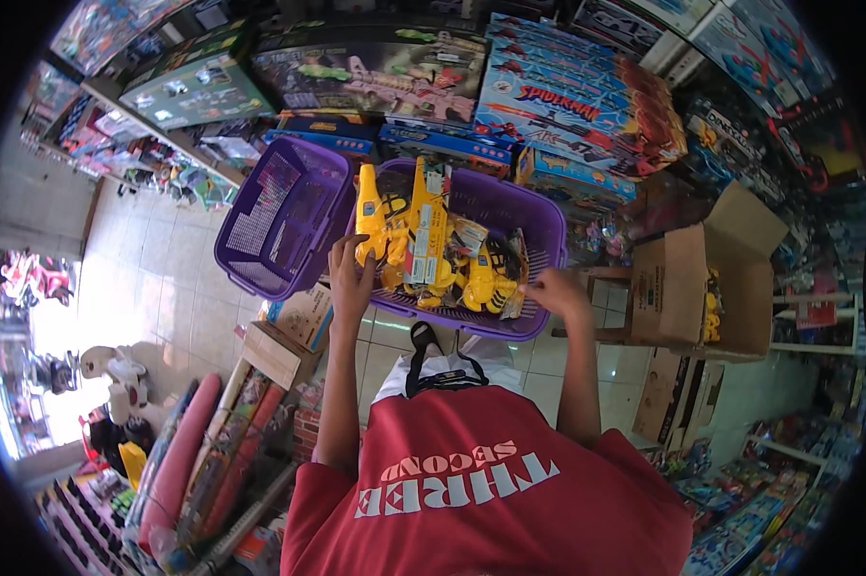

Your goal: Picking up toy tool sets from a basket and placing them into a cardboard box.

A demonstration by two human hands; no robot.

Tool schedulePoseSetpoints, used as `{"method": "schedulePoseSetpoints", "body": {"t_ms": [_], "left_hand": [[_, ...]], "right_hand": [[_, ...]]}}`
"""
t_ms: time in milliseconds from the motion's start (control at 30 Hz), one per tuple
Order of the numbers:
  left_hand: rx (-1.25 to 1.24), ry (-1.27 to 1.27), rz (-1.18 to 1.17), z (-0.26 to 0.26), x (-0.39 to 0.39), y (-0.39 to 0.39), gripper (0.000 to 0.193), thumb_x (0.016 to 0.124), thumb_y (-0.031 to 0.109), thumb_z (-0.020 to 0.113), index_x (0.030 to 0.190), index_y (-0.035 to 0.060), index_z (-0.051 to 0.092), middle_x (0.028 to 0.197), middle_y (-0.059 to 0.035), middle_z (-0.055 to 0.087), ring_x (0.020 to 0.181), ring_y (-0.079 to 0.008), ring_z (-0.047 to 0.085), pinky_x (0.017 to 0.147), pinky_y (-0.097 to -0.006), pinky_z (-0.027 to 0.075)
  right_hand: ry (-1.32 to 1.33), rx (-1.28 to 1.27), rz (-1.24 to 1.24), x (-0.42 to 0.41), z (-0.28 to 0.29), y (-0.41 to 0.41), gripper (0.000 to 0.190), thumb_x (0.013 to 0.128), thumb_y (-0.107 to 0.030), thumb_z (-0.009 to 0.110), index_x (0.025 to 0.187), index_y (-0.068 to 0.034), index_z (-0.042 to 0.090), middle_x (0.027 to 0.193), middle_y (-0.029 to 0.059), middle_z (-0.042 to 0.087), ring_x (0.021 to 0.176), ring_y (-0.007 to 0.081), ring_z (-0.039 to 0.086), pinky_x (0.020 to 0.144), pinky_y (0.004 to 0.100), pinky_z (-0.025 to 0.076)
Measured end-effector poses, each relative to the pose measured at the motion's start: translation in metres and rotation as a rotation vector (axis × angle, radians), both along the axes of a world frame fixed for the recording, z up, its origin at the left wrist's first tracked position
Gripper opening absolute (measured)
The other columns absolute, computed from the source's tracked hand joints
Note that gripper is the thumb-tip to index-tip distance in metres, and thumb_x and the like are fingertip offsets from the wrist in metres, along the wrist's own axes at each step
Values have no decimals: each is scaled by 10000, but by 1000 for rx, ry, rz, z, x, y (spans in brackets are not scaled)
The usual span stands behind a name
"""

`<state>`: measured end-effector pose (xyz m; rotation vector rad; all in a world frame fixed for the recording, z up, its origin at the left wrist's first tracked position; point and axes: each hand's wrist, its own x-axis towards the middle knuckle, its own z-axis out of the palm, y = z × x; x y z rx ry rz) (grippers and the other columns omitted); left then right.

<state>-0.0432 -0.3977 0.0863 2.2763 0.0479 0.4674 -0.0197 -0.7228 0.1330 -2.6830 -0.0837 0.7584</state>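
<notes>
A purple plastic basket (548, 209) before me holds several yellow toys in clear wrapping. My left hand (351, 270) is at its left side, fingers on a yellow toy (371, 216) that stands up at the basket's edge; whether it grips the toy is not plain. At the basket's right side, the fingers of my right hand (556, 290) meet the edge of a wrapped yellow toy (492, 281); their hold is unclear. A flat yellow package (427, 223) bearing print lies on top of the toys, between my hands.
A second purple basket (325, 162) touches the left side. An open cardboard box (667, 288) with yellow items stands at right on a wooden support. Boxed toys (548, 93) are stacked behind. Rolled sheets (181, 461) and a carton (299, 317) stand at lower left.
</notes>
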Motion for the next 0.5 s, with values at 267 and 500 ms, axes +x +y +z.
{"method": "schedulePoseSetpoints", "body": {"t_ms": [267,500], "left_hand": [[88,39,-53,-12,17,2,483,748,160,633,1167,43,423,1192,-177,437,1101,-362,411,916,-428,341],[62,87,-135,-14,24,9,515,746,172,634,1178,28,391,1164,-159,475,1089,-351,437,912,-419,332]], "right_hand": [[-210,177,125,22,-49,84,590,775,-412,585,1196,-22,446,934,216,599,826,338,600,700,421,486],[-475,413,177,33,-82,138,850,789,-488,563,1383,-79,113,1311,366,198,1130,493,390,868,480,422]]}}
